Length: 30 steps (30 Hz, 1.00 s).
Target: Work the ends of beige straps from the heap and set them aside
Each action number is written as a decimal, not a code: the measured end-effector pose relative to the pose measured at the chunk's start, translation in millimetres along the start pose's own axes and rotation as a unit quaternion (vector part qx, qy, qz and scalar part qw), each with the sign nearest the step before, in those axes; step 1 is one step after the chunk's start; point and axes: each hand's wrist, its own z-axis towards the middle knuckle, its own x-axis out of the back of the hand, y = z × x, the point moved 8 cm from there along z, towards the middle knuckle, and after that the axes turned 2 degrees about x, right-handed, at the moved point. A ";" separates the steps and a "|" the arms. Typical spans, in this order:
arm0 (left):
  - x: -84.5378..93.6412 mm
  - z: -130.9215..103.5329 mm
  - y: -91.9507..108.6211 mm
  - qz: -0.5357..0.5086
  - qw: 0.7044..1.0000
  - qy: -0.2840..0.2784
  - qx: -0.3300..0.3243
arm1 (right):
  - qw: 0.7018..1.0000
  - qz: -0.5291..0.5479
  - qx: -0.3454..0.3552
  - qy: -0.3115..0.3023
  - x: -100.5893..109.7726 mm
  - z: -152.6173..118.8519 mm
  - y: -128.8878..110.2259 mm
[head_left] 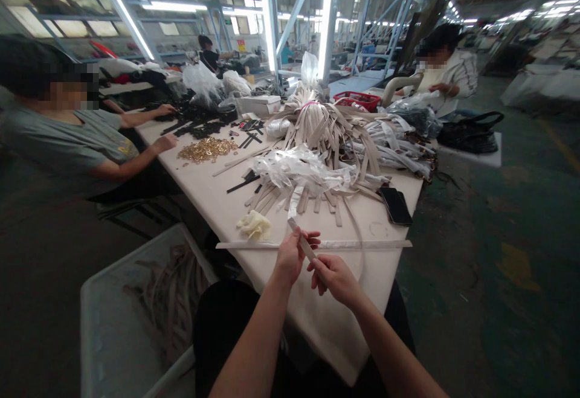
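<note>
Above the near end of the table, a beige strap [307,249] is held in both hands. My left hand [292,255] grips it between thumb and fingers, with some fingers stretched out behind it. My right hand [334,277] pinches the strap's lower end. White plastic wrap [295,200] covers the strap's far part. Beneath the hands, a long pale strip [380,244] lies across the table. Clear plastic wrapping [299,165] and several beige straps [338,212] lie just beyond. To the left sits a crumpled pale yellow cloth or glove [254,225].
A large heap of straps [312,114] fills the table's middle. Gold-coloured metal rings [207,150] lie at left, near a co-worker [67,126]. Another person [446,72] sits at right. A phone [396,206] rests by the right edge. A bin [113,301] holding straps stands at lower left.
</note>
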 end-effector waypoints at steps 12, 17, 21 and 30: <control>-4.9 -29.5 -18.4 0.104 0.994 0.028 -0.012 | 0.996 -0.045 0.054 0.046 4.3 -3.0 -8.9; 0.5 -34.6 -9.5 0.073 0.993 0.057 -0.070 | 0.993 -0.093 0.047 0.050 3.6 -3.8 -9.7; 2.8 -40.8 -38.4 0.088 0.994 0.062 0.006 | 0.981 -0.134 0.091 0.105 11.2 -1.7 -20.9; 7.2 -44.5 -29.9 0.060 0.995 0.060 -0.051 | 0.978 -0.181 0.090 0.050 9.0 -6.4 -18.7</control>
